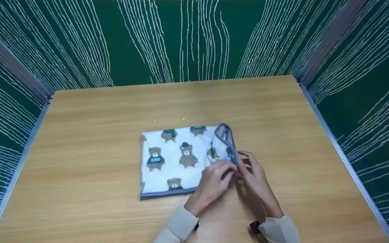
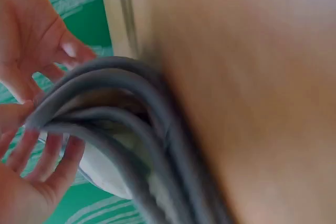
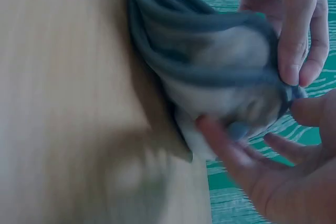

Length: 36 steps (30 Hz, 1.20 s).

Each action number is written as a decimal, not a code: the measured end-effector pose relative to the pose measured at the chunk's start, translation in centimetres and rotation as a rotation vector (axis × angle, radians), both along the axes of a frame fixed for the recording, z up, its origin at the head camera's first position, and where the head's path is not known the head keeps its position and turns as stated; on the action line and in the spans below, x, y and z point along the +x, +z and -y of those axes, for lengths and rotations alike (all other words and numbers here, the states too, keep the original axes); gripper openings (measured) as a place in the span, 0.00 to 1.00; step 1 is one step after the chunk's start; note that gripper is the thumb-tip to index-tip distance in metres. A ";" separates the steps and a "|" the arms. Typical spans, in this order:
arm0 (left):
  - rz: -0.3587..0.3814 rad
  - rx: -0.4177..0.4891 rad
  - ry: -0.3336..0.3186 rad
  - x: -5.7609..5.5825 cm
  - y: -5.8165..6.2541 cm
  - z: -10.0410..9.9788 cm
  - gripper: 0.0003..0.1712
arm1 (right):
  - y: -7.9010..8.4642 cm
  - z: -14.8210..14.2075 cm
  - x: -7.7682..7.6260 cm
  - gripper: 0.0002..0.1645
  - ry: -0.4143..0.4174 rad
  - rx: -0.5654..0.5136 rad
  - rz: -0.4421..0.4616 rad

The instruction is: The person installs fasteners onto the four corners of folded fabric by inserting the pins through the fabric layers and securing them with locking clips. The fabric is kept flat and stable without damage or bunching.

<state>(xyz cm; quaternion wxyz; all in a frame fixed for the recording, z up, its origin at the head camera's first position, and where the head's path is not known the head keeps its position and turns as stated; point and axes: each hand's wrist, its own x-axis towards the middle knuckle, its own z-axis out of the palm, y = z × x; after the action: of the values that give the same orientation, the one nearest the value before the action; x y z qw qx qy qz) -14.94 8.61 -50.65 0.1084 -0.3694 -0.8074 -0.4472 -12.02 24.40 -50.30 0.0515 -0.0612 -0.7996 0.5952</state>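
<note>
A folded white blanket (image 1: 171,158) printed with brown bears lies on the table. Grey binding trims it, and its right end is lifted, the bound edges curving in layers (image 2: 131,85). My left hand (image 1: 214,177) pinches the lifted edge near the front right corner, seen also from the left wrist, where the left hand (image 2: 31,184) is low. My right hand (image 1: 257,179) holds the same corner from the right; in the right wrist view the right hand (image 3: 283,177) has thumb and fingers on either side of the cloth. A small light-blue thing (image 3: 237,130) shows beside its fingers; its kind is unclear.
The wooden table (image 1: 89,152) carries a few tiny white specks behind the blanket. Green panels (image 1: 198,40) with white streaks enclose the back and sides, with grey posts at the corners.
</note>
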 end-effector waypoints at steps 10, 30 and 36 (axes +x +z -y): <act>0.208 -0.242 -0.263 0.2 0.1 -0.4 0.09 | 0.0 -1.3 0.2 0.14 -0.143 0.261 0.099; 0.384 -0.295 0.499 -0.9 -1.2 16.1 0.10 | -1.8 -3.8 1.2 0.11 0.008 0.284 0.433; 0.457 -0.267 0.431 -0.8 -0.4 17.1 0.10 | -1.2 -5.8 0.8 0.15 0.044 0.383 0.348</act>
<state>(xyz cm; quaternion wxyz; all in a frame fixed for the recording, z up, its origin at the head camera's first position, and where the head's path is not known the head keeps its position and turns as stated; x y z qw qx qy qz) -15.75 -8.47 -51.05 -0.0325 -0.0915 -0.9218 -0.3753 -11.23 30.20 -51.46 -0.0889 -0.1344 -0.8957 0.4144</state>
